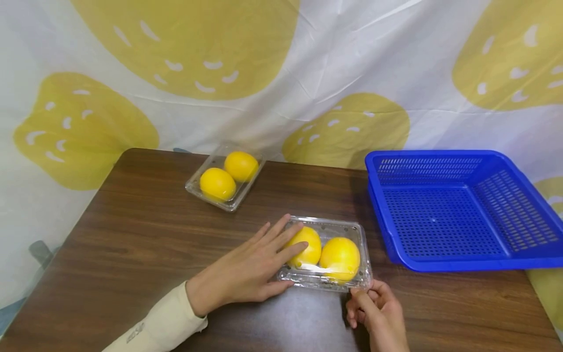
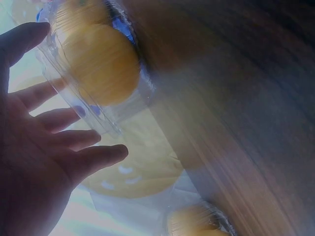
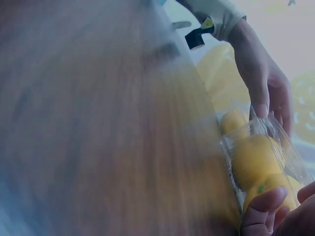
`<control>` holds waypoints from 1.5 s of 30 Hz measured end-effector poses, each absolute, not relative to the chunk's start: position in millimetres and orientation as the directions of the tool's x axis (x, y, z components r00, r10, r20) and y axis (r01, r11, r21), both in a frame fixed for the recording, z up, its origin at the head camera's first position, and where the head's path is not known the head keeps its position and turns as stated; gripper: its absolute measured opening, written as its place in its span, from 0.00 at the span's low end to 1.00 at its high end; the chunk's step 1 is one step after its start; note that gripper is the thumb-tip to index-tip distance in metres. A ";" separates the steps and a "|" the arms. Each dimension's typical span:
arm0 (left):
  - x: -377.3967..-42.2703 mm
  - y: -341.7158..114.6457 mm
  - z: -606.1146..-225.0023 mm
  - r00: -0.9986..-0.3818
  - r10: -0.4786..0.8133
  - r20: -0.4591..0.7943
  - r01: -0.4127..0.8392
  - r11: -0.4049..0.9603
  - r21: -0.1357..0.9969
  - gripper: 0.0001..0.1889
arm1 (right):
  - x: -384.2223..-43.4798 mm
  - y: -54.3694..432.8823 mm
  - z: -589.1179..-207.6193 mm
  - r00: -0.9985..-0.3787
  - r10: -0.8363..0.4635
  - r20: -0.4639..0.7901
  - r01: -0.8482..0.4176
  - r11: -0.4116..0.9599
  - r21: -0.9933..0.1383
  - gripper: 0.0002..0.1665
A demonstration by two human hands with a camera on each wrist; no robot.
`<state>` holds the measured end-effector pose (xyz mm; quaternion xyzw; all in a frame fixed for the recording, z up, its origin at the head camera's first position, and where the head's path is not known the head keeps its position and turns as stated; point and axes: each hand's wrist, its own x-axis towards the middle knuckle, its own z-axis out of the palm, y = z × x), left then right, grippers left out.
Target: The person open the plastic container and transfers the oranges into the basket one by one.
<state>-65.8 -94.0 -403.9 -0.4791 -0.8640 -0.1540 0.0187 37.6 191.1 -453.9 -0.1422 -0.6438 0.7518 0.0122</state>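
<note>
Head view high, forward and down; wrist views close, aslant, the nearer clear box (image 1: 326, 223) in all three.

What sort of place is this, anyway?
Probably a makeshift tabletop workspace, though the pictures don't settle what kind of room: a wood-grain table stands before a creased, yellow-patterned cloth, with a blue basket and clear boxes of yellow fruit on top.
</note>
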 end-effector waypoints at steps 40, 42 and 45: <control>-63.2 -92.9 -400.7 -0.557 0.813 0.167 0.816 0.499 0.293 0.38 | 37.8 141.2 -442.9 -0.910 -0.012 -0.414 0.407 -0.216 -0.888 0.19; -63.3 -92.5 -400.8 -0.554 0.814 0.173 0.819 0.496 0.289 0.38 | 36.3 138.7 -443.7 -0.908 -0.033 -0.418 0.414 -0.222 -0.883 0.19; -63.5 -92.0 -401.1 -0.544 0.817 0.191 0.828 0.488 0.275 0.38 | 35.2 134.3 -444.1 -0.911 -0.057 -0.408 0.409 -0.237 -0.881 0.20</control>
